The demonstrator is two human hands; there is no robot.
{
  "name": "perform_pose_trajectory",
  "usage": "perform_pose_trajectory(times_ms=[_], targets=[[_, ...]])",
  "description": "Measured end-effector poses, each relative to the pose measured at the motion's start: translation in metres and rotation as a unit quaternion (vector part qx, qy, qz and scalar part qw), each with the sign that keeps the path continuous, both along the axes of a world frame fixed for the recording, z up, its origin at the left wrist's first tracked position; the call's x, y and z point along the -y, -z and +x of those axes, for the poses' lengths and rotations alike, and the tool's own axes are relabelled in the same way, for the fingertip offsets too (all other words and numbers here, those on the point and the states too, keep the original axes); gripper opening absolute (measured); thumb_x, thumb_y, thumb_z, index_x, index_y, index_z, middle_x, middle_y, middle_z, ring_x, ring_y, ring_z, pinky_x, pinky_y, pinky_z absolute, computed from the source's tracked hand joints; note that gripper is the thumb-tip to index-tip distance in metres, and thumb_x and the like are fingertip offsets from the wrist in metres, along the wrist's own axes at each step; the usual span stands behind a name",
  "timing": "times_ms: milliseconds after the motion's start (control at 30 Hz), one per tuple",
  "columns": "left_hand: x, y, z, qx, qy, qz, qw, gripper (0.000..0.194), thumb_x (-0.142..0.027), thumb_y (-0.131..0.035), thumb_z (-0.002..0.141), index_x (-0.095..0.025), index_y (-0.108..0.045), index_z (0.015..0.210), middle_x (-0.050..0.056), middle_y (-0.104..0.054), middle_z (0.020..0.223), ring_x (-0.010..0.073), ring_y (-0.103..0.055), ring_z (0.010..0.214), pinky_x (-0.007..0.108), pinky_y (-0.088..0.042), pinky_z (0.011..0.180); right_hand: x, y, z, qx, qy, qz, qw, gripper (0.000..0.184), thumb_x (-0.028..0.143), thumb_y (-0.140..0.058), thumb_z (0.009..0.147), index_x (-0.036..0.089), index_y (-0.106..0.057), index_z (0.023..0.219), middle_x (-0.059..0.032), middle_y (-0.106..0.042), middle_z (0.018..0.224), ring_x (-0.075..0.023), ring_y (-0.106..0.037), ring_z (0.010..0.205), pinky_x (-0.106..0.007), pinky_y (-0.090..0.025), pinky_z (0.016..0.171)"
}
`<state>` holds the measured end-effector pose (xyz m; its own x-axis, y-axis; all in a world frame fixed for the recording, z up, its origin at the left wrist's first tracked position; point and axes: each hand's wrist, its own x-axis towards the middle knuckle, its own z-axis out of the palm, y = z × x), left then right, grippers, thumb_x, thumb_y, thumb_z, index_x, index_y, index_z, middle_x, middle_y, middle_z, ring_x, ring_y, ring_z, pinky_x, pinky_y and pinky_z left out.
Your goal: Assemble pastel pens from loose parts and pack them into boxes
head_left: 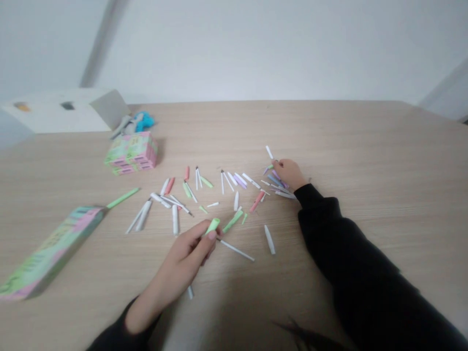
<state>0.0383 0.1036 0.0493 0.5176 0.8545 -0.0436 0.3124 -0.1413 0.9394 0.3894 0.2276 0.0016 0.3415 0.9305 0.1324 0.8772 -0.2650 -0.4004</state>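
Note:
In my left hand [190,253], closed near the middle of the table, is a light green pen barrel [213,225] with its hollow end up. A thin white pen refill [236,249] lies just right of those fingers, and a second green piece [233,221] lies behind it. My right hand [289,173] is reached out to the right end of the scattered pen parts, fingers pinched together low over purple and blue pieces [275,180]. What its fingertips hold, if anything, is too small to make out. A white tapered barrel [269,239] lies apart, between my arms.
Several white, red, green and purple pen parts [175,219] spread across the wooden table [383,161]. At left are a long green-and-pink box [54,251] with a green pen [123,198] at its end, stacked small boxes [133,151], a blue-grey object [142,122] and a white box [66,112].

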Motion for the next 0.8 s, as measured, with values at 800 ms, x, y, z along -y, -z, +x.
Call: perform_pose_trajectory(times_ms=[800], targets=[[-0.049,0.015,-0.057,0.059,-0.105,0.036,0.992,0.027,-0.043,-0.054,0.089,-0.017,-0.060,0.084,-0.003,-0.050,0.059,0.0130,-0.047,0.055,0.025,-0.037,0.054,0.016,-0.012,-0.169,0.010,-0.382,-0.081,0.921,0.019,0.008,-0.059,0.088,0.010,-0.073,0.101,-0.0136,-0.073,0.112,-0.0204,-0.066,0.104,-0.028,-0.046,0.090]])
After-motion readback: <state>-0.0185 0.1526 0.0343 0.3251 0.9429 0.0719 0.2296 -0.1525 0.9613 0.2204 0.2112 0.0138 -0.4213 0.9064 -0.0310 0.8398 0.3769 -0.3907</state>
